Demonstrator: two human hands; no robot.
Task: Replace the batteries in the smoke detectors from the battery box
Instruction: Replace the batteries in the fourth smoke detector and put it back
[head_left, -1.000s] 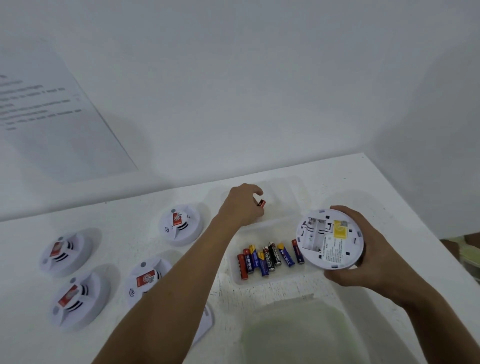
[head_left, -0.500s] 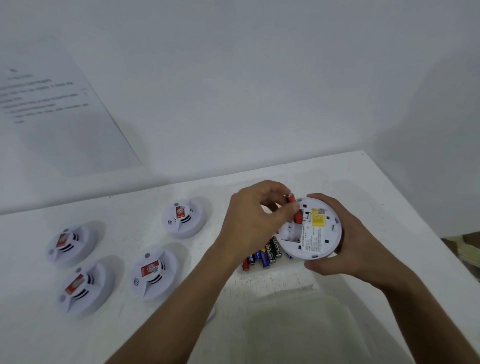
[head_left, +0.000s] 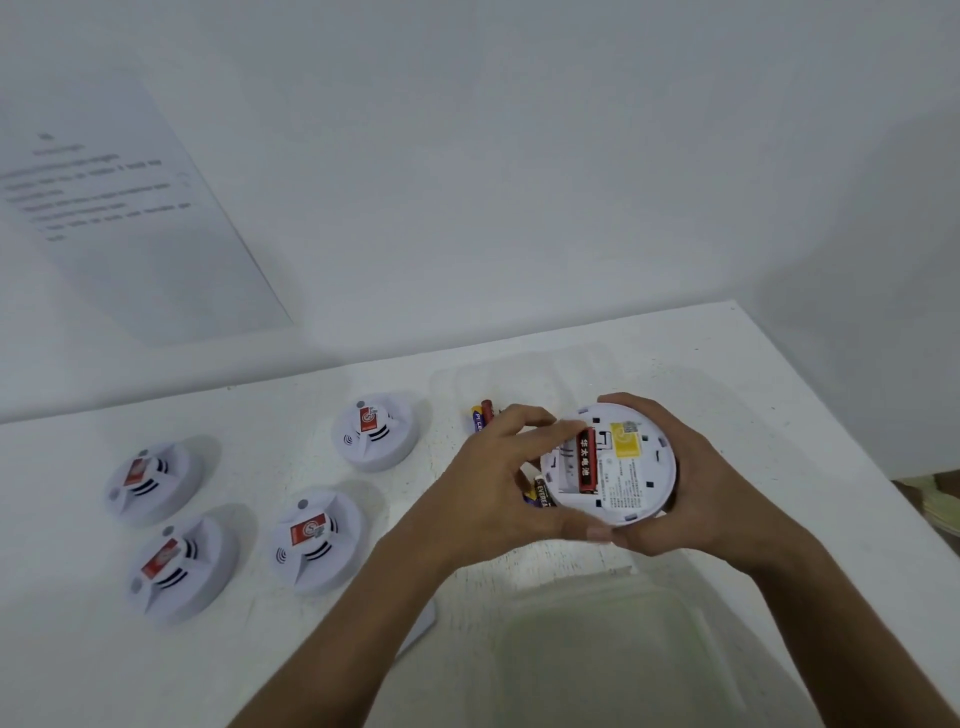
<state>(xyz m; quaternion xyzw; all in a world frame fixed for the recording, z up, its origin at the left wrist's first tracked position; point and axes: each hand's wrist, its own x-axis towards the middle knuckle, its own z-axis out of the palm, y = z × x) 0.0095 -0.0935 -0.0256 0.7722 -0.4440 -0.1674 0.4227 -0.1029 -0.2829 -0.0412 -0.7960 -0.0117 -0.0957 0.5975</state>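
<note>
Now that the red cylindrical battery has come from the clear plastic battery box into the round white smoke detector, the left hand presses it home with curled fingers while the right hand grips the detector; one cell is fitted. Several loose batteries remain in the box.

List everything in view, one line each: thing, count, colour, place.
held smoke detector: 1, white, underside up, in the right hand
red battery: 1, red, in the held detector's compartment
smoke detectors on table: 4, white with red labels, left of the hands
battery box: 1, clear, behind the hands
loose batteries: several, mixed colours, in the box, mostly hidden
lid: 1, translucent, front
paper: 1, white, on wall
table: 1, white
left hand: fingers at the battery
right hand: grips the detector
</note>
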